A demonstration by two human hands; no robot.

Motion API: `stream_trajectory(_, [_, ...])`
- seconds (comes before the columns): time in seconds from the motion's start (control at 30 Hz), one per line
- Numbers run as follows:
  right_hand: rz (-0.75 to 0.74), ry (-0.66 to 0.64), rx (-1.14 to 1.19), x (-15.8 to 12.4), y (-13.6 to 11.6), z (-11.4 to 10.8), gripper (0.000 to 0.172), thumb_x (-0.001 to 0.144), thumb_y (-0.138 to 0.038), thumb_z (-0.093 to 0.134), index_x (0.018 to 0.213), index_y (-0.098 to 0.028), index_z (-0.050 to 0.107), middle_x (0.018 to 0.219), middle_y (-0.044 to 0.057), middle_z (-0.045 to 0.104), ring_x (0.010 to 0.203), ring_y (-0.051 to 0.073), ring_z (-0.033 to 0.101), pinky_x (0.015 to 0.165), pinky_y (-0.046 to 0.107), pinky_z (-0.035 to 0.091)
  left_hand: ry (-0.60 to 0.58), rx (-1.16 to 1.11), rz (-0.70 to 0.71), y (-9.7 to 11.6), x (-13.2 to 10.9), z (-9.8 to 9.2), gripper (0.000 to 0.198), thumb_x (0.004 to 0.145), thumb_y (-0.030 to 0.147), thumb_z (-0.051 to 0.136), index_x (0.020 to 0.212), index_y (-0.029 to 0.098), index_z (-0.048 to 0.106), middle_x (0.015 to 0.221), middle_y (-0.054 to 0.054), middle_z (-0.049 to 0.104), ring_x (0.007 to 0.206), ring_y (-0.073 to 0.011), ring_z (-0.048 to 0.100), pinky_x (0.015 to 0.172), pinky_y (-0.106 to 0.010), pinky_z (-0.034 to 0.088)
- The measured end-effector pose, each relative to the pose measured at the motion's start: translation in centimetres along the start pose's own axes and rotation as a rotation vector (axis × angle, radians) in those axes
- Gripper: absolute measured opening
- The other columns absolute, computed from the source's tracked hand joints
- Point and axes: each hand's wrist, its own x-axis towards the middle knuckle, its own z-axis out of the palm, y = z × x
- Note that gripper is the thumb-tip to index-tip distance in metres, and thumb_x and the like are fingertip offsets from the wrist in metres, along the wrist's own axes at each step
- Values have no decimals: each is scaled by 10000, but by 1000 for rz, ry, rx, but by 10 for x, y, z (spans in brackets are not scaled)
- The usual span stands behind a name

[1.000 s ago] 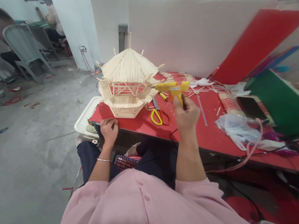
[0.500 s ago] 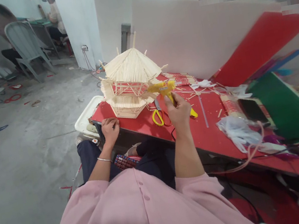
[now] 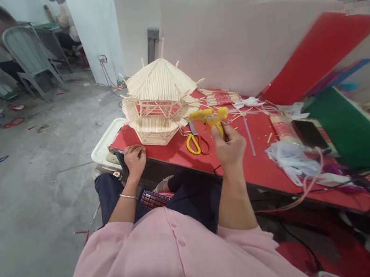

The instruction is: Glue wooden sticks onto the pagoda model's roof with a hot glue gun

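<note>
My right hand (image 3: 230,146) is wrapped round the handle of a yellow hot glue gun (image 3: 210,115), held above the red table with its nozzle pointing left. Just left of the nozzle stands a small pagoda-like model house (image 3: 160,83) built of thin wooden sticks, with a sloped stick roof and a lower tier. At the table's near left corner rests my left hand (image 3: 135,160), fingers curled in; whatever they hold, if anything, is hard to make out. Scissors (image 3: 193,144) with yellow and red handles lie between the model and my right hand.
Loose sticks and stick bundles (image 3: 220,97) lie behind the glue gun on the red table (image 3: 254,169). To the right are a plastic bag (image 3: 292,163), a phone (image 3: 310,133) and a green board (image 3: 354,133). A white bin (image 3: 102,152) stands at left. People sit farther back.
My right hand has drawn the glue gun back to the right and slightly down, away from the model. My left hand has stayed at the table corner.
</note>
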Motion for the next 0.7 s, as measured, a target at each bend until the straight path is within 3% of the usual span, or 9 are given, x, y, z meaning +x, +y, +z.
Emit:
stream_trajectory(0.3, [75,-15,47,-7,7,-10,645,795,-682,630,1133,-149,765,1093,139,778,999,286,737,937,441,579,3,-2,-4,-1,-1,1,193,910,270,596,781,238,735,912,-67,784,882,-251,698,949,-445,496])
stream_trajectory(0.53, [17,-19,22,-9,2,2,547,824,-637,626,1072,-175,781,1086,131,783,996,278,738,934,430,577,7,-2,15,-1,0,-1,192,913,269,597,783,239,735,907,-62,785,882,-246,701,946,-440,501])
stream_trajectory(0.7, [113,-13,26,-17,14,-19,625,796,-684,657,1126,-166,772,1056,125,790,947,273,744,892,413,587,11,-6,21,-3,-1,0,197,919,267,597,786,235,738,906,-65,786,880,-244,704,948,-441,500])
